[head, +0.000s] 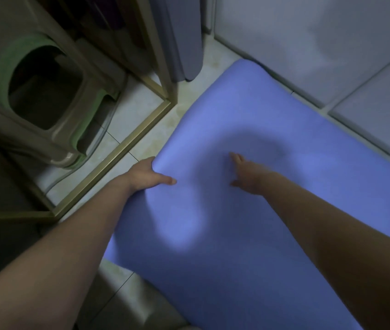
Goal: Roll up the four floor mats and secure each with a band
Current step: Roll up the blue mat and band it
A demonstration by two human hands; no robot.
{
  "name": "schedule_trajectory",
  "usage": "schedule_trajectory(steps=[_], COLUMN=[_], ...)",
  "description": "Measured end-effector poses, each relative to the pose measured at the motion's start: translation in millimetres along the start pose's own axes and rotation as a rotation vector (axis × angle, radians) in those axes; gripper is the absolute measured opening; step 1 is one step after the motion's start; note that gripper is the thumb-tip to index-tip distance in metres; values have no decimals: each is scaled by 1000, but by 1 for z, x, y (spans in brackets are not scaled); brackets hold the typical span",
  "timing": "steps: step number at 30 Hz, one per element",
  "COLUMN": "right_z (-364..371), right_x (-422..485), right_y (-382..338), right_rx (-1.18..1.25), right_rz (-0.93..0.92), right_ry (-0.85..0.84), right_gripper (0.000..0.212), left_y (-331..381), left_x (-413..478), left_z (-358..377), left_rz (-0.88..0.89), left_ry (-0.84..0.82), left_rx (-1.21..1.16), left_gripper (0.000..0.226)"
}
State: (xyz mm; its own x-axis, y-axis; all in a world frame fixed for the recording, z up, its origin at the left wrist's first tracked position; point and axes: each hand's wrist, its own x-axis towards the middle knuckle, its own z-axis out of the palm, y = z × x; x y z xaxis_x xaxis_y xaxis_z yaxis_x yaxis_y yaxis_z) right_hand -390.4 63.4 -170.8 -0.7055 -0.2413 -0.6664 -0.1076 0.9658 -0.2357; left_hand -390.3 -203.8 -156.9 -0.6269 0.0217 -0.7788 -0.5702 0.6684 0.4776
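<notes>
L hand (147,176) grips mat (272,222) edge — R hand (246,176) rests flat.

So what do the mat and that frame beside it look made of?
Mat: likely soft foam, matte blue; it bends smoothly where the left hand grips its edge. Frame: probably metal, brushed gold finish; thin straight bars with a dull sheen.

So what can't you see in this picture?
Head view:
Blue mat: near end cut off by the bottom edge.
Left hand: fingers hidden under the mat's edge; only the thumb shows.
Right hand: blurred and dim; touching the mat or hovering, unclear.
Bands: none in view.
</notes>
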Motion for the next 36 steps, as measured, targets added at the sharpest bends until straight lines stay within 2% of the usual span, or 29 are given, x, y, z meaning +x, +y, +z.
schedule_trajectory(steps=[3,6,8,10,12,14,17,20,22,25,26,27,29,31,33,36], right_z=[-23,-57,-81,-103,-120,-131,-143,-147,-144,-132,-127,-122,-111,-102,-98,-99], right_x=[-12,-31,-45,-62,-78,-95,-120,-151,-172,-211,-225,-239,-262,-284,-304,-331], right_y=[-6,-11,-13,-9,-1,8,14,21,33,51,54,56,54,49,40,28], right_rx=[-58,-227,-365,-484,-529,-550,-695,-780,-747,-617,-596,-583,-566,-553,-562,-587], right_rz=[-47,-176,-238,-243,-236,-263,-289,-250,-191,-74,-30,6,46,58,63,81], right_ry=[230,404,417,347,289,296,311,325,368,411,406,390,367,368,376,396], right_gripper=[80,82,90,95,98,96,98,86,68,45,39,35,31,31,33,34], left_y=[5,25,45,63,76,79,77,82,86,98,104,109,115,118,126,150], left_x=[-15,-39,-56,-74,-92,-110,-128,-141,-152,-170,-178,-186,-200,-215,-236,-264], left_z=[7,18,25,32,37,43,55,57,55,57,60,64,74,89,109,135], left_rz=[147,385,514,630,758,973,1202,1260,1197,913,770,705,731,876,980,980], left_ry=[117,162,143,123,125,172,252,365,400,463,439,417,409,449,452,469], left_rx=[75,393,653,834,920,997,1247,1328,1276,1112,1120,1150,1162,1082,994,925], left_gripper=[60,54,52,45,31,22,51,63,65,52,50,53,68,77,71,51])
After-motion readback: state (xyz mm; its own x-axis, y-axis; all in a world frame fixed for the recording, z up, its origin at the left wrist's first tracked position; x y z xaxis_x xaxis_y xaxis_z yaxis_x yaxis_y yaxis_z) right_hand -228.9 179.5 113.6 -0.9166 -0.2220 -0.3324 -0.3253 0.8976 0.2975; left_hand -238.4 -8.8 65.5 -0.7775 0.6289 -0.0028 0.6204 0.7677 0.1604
